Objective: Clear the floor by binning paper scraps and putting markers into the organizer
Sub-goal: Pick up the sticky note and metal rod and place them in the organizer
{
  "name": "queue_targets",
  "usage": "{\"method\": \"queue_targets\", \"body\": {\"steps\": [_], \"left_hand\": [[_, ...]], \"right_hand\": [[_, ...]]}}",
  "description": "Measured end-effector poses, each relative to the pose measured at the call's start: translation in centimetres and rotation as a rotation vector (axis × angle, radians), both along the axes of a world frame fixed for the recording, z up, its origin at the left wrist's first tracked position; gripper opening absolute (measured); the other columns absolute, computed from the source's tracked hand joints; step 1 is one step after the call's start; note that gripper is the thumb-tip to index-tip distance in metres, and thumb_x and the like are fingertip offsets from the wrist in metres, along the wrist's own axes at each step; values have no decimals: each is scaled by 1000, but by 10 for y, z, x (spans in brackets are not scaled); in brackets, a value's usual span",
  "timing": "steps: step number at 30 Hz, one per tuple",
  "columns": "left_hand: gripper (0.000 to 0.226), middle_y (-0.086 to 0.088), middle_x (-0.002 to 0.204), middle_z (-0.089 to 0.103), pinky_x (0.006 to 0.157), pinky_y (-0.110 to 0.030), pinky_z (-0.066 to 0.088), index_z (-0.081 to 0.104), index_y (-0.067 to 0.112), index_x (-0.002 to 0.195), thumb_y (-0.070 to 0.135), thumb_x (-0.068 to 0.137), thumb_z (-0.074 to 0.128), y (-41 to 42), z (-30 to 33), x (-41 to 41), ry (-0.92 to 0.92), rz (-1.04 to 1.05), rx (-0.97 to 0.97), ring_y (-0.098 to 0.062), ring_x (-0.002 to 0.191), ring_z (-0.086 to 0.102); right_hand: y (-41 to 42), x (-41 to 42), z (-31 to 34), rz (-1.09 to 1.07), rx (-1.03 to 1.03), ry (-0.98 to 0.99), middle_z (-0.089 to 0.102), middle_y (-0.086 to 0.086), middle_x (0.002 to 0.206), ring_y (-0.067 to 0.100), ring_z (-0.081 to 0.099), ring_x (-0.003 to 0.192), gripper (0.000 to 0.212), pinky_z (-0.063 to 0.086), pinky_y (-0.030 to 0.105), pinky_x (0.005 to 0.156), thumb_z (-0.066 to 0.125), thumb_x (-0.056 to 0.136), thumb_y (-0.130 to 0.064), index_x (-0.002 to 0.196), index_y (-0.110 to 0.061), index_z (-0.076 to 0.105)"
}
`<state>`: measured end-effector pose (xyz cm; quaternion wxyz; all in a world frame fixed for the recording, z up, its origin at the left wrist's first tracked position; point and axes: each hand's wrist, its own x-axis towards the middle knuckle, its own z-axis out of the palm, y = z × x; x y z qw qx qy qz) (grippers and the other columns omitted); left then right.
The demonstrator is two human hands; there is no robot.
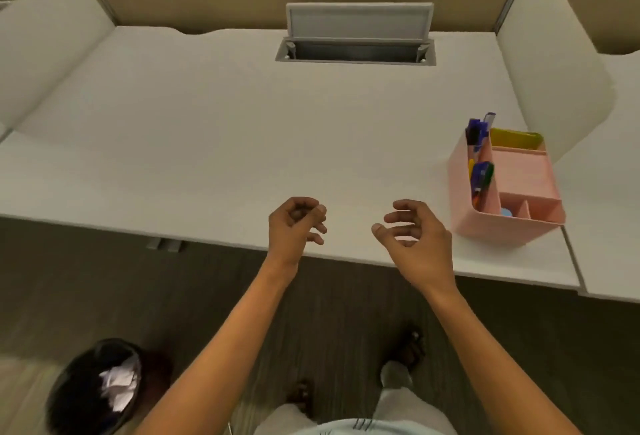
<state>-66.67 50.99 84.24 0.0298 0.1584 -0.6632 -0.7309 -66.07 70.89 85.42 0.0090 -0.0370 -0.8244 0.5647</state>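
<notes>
A pink organizer stands on the white desk at the right, with several markers upright in its left compartments. On the floor at the lower left sits a black bin holding crumpled white paper scraps. My left hand hovers over the desk's front edge with fingers loosely curled and nothing in it. My right hand hangs beside it, fingers spread and empty, a short way left of the organizer.
The white desk has an open grey cable hatch at the back and white side dividers. Beige partition walls stand behind. My feet rest on the dark striped carpet below the desk edge.
</notes>
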Motion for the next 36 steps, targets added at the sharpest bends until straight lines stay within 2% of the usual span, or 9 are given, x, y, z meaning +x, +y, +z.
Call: {"method": "queue_targets", "body": {"steps": [9,14,22,25,28,30,33,36], "left_hand": [[23,-10,84,67,52,-28,54,64,1,104,13,85,69,-127,-38,131,-98,-118,-33,-19,67,64],[11,-14,79,64,45,-23,51,63,5,95,5,85,68,-168,-69,197,-177,-170,-3,-12,58,63],[6,-10,72,65,38,-21,44,61,4,90,2,87,64,-236,-139,313,-359,-65,33,-8,48,61],[4,-10,72,64,38,-21,42,62,8,86,7,88,65,-258,-162,348,-499,-33,56,-10,48,60],[9,-9,70,63,39,-21,40,60,9,85,13,92,60,-280,-181,375,-649,-40,34,-12,46,59],[11,-7,70,63,40,-21,39,57,10,87,18,95,56,-297,-193,388,-737,-65,0,-14,47,57],[7,-7,74,61,38,-19,35,52,10,93,17,97,52,-325,-239,411,-829,-41,-124,-18,52,55],[3,-9,79,63,54,-29,43,53,14,93,17,95,55,-354,-315,442,-873,-40,-302,-23,65,59]], "right_hand": [[-129,135,-40,13,4,-130,66,-11,96,-9,64,84,43,50,7,63,79,79,-24,116,-27,57],[-173,202,-61,97,38,-165,68,-7,93,-1,67,79,44,54,11,64,80,78,-22,116,-24,58],[-218,317,-134,104,48,-273,69,-5,86,9,67,68,41,59,24,64,82,76,-20,110,-24,59],[-235,358,-163,116,73,-361,69,-6,86,8,67,65,40,59,24,62,82,75,-23,108,-26,59],[-251,391,-185,126,72,-408,69,-4,85,13,67,64,37,59,26,62,81,76,-23,106,-23,59],[-263,406,-205,130,77,-438,69,-3,84,15,67,65,34,59,29,63,80,77,-22,105,-22,60],[-281,424,-253,118,112,-503,68,-6,83,8,65,65,33,57,23,59,79,78,-19,103,-25,60],[-305,439,-330,91,147,-549,67,-9,78,3,65,64,33,56,19,60,80,76,-19,101,-28,60]]}}
